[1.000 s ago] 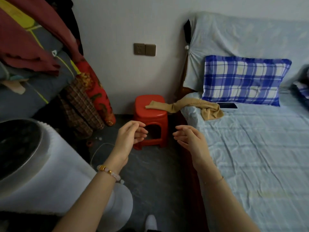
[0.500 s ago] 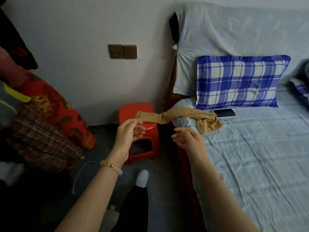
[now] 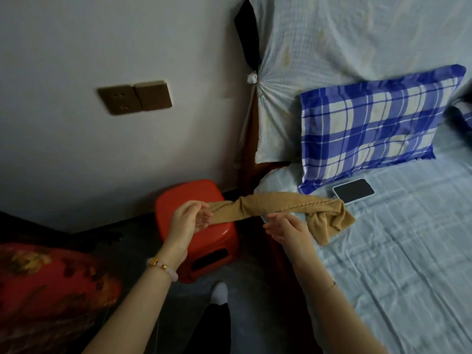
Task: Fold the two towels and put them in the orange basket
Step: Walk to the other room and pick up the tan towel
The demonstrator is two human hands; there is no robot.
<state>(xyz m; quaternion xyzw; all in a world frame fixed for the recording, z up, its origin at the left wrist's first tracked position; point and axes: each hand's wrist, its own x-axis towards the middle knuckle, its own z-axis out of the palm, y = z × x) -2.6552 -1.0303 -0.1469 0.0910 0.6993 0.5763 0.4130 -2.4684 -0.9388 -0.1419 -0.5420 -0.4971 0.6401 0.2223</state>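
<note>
A tan towel (image 3: 275,204) lies twisted in a long roll, one end on a red plastic stool (image 3: 186,194) and the bunched end on the bed (image 3: 396,264). My left hand (image 3: 187,222) hovers over the stool at the towel's left end, fingers loosely curled and holding nothing. I cannot tell whether it touches the cloth. Just below the middle of the towel, at the bed's edge, my right hand (image 3: 286,229) has relaxed fingers and holds nothing. Only this one towel is in view.
A blue checked pillow (image 3: 370,123) leans at the head of the bed, with a phone (image 3: 353,191) lying in front of it. Red flowered bedding (image 3: 51,279) is piled at the lower left. My foot in a white sock (image 3: 219,293) stands on the dark floor by the stool.
The view has moved closer to the stool and bed. Both hands have reached forward from mid-air and now sit right at the towel. The white appliance at the left has left the view.
</note>
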